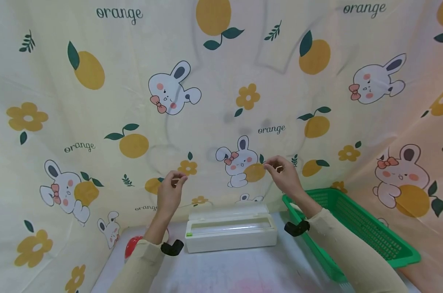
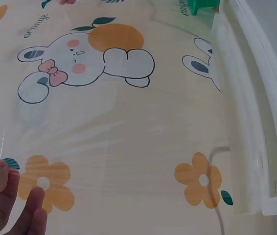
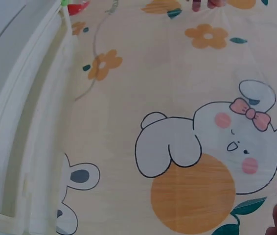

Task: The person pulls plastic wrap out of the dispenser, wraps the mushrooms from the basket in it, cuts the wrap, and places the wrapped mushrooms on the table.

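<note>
In the head view, both hands are raised above a white cling film dispenser [image 1: 231, 232] that stands on the tabletop [image 1: 243, 268] with its lid open; the left hand [image 1: 170, 191] and the right hand [image 1: 285, 175] each pinch an upper corner of a transparent cling film sheet [image 1: 226, 191], which is stretched between them and comes up from the dispenser; a green basket [image 1: 367, 232] lies just beside the dispenser on the right, and a red object [image 1: 132, 246] shows behind the left forearm.

In the left wrist view, the film is seen by its shine in front of the printed cloth [image 2: 104, 122]; some fingertips [image 2: 11, 200] show at the lower left corner; the dispenser runs along the right edge.

In the right wrist view, the dispenser is at the left and the film spreads over the rabbit print; the grip itself is almost out of sight.
</note>
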`<state>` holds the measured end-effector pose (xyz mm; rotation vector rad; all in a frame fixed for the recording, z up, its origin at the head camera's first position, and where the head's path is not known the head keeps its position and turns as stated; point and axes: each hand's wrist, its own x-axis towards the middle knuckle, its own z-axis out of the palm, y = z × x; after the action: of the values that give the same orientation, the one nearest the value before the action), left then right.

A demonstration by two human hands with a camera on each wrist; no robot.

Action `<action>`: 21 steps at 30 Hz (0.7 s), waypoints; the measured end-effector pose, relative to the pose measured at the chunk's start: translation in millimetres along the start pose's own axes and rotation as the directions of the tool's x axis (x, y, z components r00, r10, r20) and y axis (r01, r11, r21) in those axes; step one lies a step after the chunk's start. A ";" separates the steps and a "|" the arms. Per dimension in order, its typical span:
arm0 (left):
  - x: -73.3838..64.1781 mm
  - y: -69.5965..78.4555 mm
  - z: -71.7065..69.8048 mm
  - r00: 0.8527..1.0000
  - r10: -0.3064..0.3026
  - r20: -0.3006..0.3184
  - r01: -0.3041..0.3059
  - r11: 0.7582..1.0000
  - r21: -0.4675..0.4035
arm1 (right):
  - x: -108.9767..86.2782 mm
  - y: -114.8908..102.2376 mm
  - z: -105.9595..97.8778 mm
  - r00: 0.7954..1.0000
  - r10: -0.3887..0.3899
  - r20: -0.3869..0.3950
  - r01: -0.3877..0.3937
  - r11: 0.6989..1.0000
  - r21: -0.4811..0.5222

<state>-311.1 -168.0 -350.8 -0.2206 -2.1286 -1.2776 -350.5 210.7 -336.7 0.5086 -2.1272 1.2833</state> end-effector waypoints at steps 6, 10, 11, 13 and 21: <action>-10.6 1.0 -6.9 1.000 -0.005 0.025 0.006 0.999 -0.043 | -12.2 -3.4 -3.9 0.999 -0.051 0.006 0.051 0.997 0.061; -22.0 2.6 -13.2 0.999 0.005 0.034 -0.003 0.998 -0.062 | -23.8 -6.8 -8.3 0.997 -0.074 0.024 0.071 0.991 0.117; -24.8 3.3 -14.8 0.999 0.010 0.037 -0.008 0.998 -0.068 | -26.8 -8.0 -9.8 0.997 -0.078 0.026 0.074 0.989 0.130; -30.7 4.6 -17.9 0.998 0.015 0.053 -0.011 0.997 -0.080 | -32.9 -9.0 -12.7 0.996 -0.090 0.024 0.085 0.985 0.153; -61.0 6.2 -27.5 0.992 -0.023 0.126 0.038 0.992 -0.119 | -60.4 -13.3 -24.5 0.992 -0.114 0.046 0.103 0.974 0.203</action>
<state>-248.7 -177.3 -373.8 -0.3285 -2.1672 -1.4465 -290.2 227.4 -359.2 0.7446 -1.9961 1.4439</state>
